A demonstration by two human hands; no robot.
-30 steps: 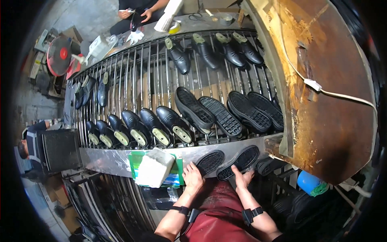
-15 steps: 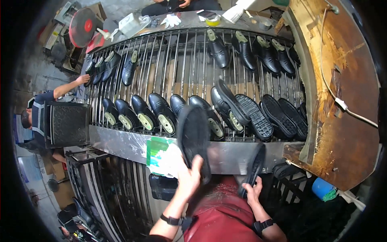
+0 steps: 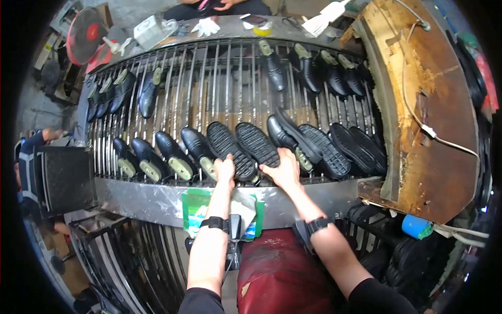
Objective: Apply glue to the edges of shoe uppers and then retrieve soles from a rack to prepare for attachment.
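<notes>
Here are both hands out over the rack (image 3: 209,102); the left hand (image 3: 225,168) is at the left sole (image 3: 227,145), fingers bent against its near left edge, though whether they truly grip I cannot tell; the right hand (image 3: 285,168) has the right sole (image 3: 256,142) by its near end, thumb on one side, fingers on the other; both black soles lie side by side, tread up, in the near row; four black shoes, the closest of them this laced-looking dark shoe (image 3: 194,141), line up to the left; just to the right, a tilted sole (image 3: 299,137) leans on another shoe (image 3: 278,133); down on the metal ledge (image 3: 141,200), a pale block (image 3: 244,206) sits on a green-edged sheet (image 3: 194,200), partly behind the left forearm.
</notes>
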